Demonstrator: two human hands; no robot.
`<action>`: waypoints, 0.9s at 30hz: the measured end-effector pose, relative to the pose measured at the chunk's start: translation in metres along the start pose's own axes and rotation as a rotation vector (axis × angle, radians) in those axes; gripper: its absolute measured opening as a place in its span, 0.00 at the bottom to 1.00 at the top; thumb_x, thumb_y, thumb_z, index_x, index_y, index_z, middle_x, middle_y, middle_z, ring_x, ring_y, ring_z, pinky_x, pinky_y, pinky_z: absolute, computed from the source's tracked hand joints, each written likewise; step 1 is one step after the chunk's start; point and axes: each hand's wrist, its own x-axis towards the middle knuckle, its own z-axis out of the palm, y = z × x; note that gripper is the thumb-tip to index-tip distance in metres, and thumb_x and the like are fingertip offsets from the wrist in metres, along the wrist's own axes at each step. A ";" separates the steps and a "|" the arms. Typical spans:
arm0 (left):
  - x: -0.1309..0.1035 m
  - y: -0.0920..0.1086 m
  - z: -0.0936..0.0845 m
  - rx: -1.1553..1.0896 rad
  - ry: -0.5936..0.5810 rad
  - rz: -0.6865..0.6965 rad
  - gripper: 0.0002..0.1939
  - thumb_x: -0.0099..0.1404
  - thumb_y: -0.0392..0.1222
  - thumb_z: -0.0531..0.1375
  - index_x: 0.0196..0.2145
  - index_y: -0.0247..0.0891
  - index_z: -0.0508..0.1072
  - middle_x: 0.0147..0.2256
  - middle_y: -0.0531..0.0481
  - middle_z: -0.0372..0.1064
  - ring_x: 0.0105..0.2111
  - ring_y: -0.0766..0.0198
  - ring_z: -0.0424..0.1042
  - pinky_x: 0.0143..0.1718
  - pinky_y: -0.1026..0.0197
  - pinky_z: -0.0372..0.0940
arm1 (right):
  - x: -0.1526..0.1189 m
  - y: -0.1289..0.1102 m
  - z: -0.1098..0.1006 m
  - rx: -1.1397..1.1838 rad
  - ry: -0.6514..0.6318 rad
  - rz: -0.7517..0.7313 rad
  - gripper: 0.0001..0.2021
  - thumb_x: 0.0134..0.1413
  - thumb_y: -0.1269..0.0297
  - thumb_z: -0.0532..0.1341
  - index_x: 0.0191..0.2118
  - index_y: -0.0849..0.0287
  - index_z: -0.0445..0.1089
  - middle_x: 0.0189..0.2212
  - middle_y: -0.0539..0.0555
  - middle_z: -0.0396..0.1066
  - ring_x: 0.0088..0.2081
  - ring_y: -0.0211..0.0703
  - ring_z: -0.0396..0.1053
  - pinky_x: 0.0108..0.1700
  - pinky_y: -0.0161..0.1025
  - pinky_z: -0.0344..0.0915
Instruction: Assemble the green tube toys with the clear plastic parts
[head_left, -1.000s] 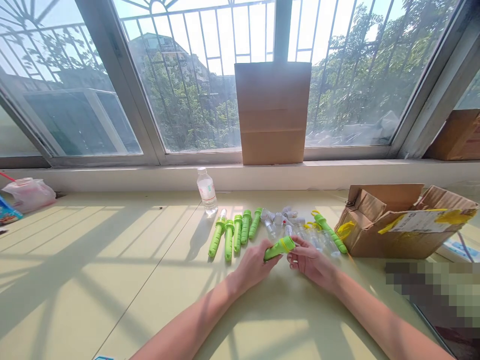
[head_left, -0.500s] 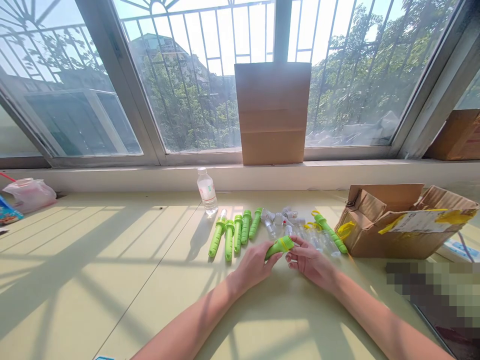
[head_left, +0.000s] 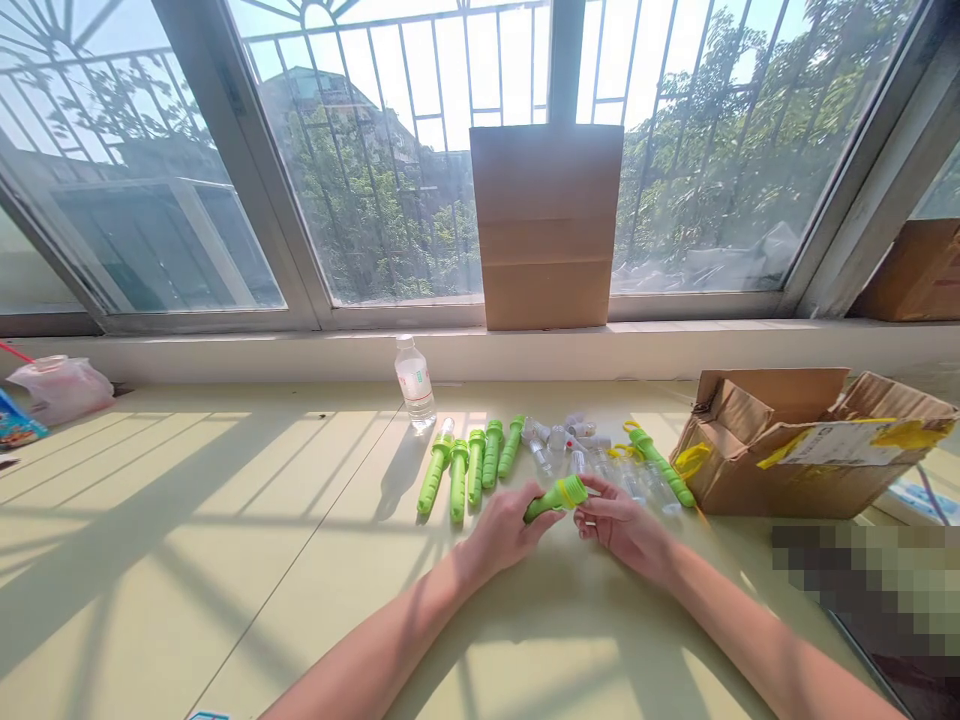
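My left hand is closed around the lower part of a green plastic tube, which it holds tilted just above the table. The tube's wider collar end points up to the right. At that end, the curled fingers of my right hand grip the collar's edge; my view of the fingertips is partly blocked. Several similar ribbed green tubes lie side by side beyond my left hand, one with a clear piece in its top. Clear plastic bottle-like pieces are heaped behind my right hand.
Another green tube with a yellow loop leans by an open cardboard box at right. A water bottle stands near the sill. Upright cardboard rests against the window. A pinkish bag sits far left.
The green tube has tipped slightly in my left hand, and its collar end has turned a little. My right fingers stay at the collar, with only a small shift.
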 end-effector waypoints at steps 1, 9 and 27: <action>0.000 0.000 0.000 0.007 0.003 0.001 0.14 0.68 0.52 0.56 0.34 0.39 0.70 0.21 0.56 0.64 0.20 0.68 0.59 0.23 0.66 0.54 | 0.000 0.000 0.000 -0.006 0.002 0.000 0.19 0.40 0.70 0.74 0.41 0.52 0.74 0.29 0.47 0.73 0.27 0.34 0.67 0.33 0.36 0.62; 0.000 0.001 0.000 0.037 0.021 0.020 0.14 0.69 0.52 0.55 0.34 0.40 0.71 0.21 0.55 0.65 0.21 0.68 0.61 0.23 0.67 0.54 | -0.001 0.000 0.002 -0.022 0.005 -0.003 0.20 0.42 0.70 0.73 0.43 0.49 0.74 0.36 0.48 0.75 0.34 0.38 0.71 0.34 0.37 0.64; 0.004 0.010 -0.002 -0.006 -0.028 0.045 0.18 0.73 0.50 0.49 0.39 0.38 0.74 0.29 0.49 0.74 0.27 0.64 0.70 0.30 0.64 0.61 | 0.001 -0.001 -0.001 0.025 0.007 -0.015 0.18 0.40 0.72 0.73 0.40 0.50 0.75 0.29 0.46 0.73 0.26 0.35 0.64 0.31 0.36 0.60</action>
